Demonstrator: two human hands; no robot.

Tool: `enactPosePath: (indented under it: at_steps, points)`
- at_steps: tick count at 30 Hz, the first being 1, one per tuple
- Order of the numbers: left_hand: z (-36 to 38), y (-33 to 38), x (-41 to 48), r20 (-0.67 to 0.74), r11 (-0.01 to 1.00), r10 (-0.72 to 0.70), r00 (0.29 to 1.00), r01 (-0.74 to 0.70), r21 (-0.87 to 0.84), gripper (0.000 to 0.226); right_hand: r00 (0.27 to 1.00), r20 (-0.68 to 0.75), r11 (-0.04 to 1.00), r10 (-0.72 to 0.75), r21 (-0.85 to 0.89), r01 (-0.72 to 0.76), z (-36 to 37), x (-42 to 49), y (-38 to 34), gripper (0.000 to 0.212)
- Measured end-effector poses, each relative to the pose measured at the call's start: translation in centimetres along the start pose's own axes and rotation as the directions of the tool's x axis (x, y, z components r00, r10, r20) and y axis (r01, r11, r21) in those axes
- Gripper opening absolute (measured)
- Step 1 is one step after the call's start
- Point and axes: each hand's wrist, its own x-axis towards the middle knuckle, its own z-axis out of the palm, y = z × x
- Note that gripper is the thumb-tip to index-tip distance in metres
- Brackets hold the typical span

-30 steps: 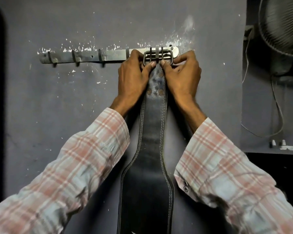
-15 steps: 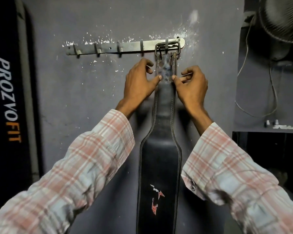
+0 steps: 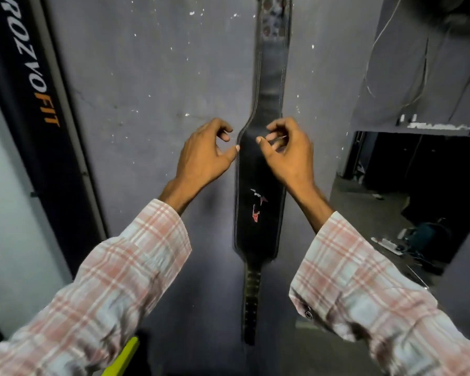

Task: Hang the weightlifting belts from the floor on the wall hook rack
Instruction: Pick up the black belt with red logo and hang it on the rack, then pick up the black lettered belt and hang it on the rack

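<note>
A black leather weightlifting belt (image 3: 261,169) hangs straight down the grey wall, its top running out of the frame, so the buckle and the hook rack are hidden. Its wide middle carries a small red and white logo, and its narrow holed tail ends low on the wall. My left hand (image 3: 204,153) is just left of the belt's wide part, fingers loosely curled, holding nothing; the thumb tip is at the belt's edge. My right hand (image 3: 291,150) is in front of the belt's right side, fingers half curled and empty.
A black panel (image 3: 36,104) with white and orange lettering stands against the wall at the left. At the right a dark opening (image 3: 418,185) shows clutter on the floor, with loose wires (image 3: 399,63) above. A yellow-green object (image 3: 122,359) pokes in at the bottom edge.
Both hands have let go of the belt's top and dropped down to its wide part. The view has tilted down, so the hook rack and buckle have left the frame.
</note>
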Motion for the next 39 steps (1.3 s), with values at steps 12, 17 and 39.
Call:
enactPosePath:
  at_steps: [12, 17, 39]
  points:
    - [8.7, -7.8, -27.5, 0.283, 0.895, -0.444, 0.850, 0.432, 0.106, 0.031, 0.915, 0.280, 0.948, 0.291, 0.042, -0.315, 2.1, -25.8, 10.5, 0.033]
    - [13.8, -11.2, -42.2, 0.397, 0.787, -0.608, 0.688, 0.587, 0.188, 0.028, 0.766, 0.408, 0.856, 0.497, -0.085, -0.510, 2.9, -40.6, 17.0, 0.023]
    - [24.9, -36.8, -87.4, 0.473, 0.409, -0.856, 0.209, 0.833, 0.373, 0.024, 0.241, 0.577, 0.462, 0.780, -0.272, -0.844, 23.1, -88.4, 28.7, 0.017]
